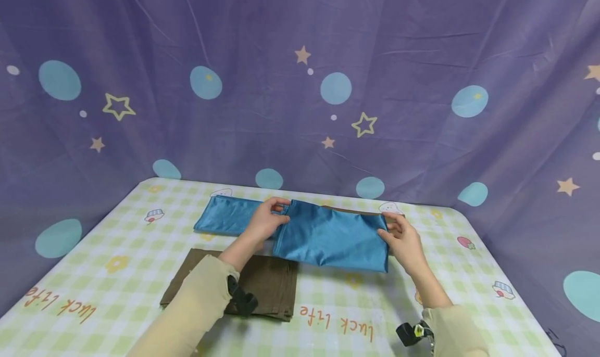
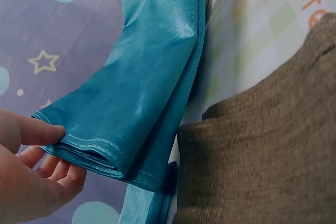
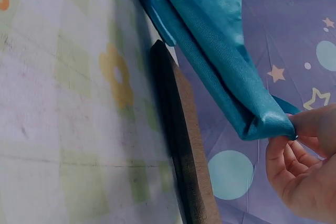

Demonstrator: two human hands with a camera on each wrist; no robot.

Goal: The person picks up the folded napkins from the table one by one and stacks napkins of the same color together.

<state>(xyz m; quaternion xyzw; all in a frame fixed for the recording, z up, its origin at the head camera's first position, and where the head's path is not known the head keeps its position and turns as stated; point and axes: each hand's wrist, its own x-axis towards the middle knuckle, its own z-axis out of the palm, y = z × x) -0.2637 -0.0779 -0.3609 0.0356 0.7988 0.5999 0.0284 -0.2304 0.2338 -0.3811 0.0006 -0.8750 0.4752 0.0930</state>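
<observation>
A shiny blue folded cloth (image 1: 333, 237) hangs in the air above the table, stretched between both hands. My left hand (image 1: 267, 219) pinches its upper left corner, thumb on top of the layered hem in the left wrist view. At the opposite end, my right hand (image 1: 403, 242) pinches the upper right corner; the right wrist view shows the folded layers of the cloth (image 3: 220, 72) drooping from those fingertips. Another blue folded cloth (image 1: 227, 215) lies flat on the table, partly behind the left hand. Brown folded cloth (image 1: 267, 284) rests in front, below the left forearm.
A second brown folded piece (image 3: 184, 129) lies behind the held cloth, mostly hidden in the head view. The table wears a green-and-white checked cover (image 1: 117, 242). A purple curtain (image 1: 262, 86) with stars and dots stands behind it.
</observation>
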